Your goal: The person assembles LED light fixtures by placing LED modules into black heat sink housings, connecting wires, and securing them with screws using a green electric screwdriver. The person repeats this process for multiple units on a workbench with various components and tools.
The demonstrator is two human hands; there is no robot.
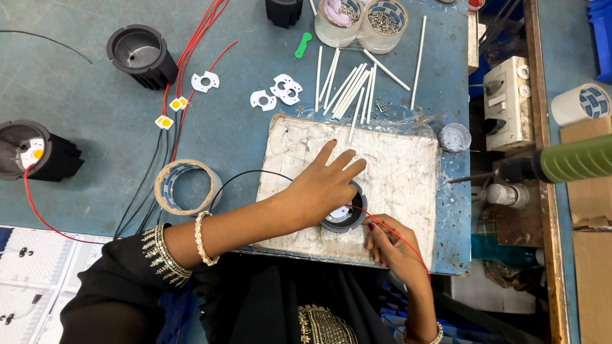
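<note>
My left hand [325,181] lies flat, fingers spread, on top of a black round lamp housing [347,215] that sits on a white plastic-wrapped board [395,165]. A white disc shows inside the housing. My right hand [389,245] pinches a thin red wire [382,224] that runs out of the housing toward the board's near edge. A black wire [248,175] curves away from the housing to the left.
Two more black housings [141,54] [38,153] stand at the left with red wires. A tape roll [185,186], white tubes [347,86], white plates [280,89], screw tubs [362,19] and a green power screwdriver [561,162] lie around.
</note>
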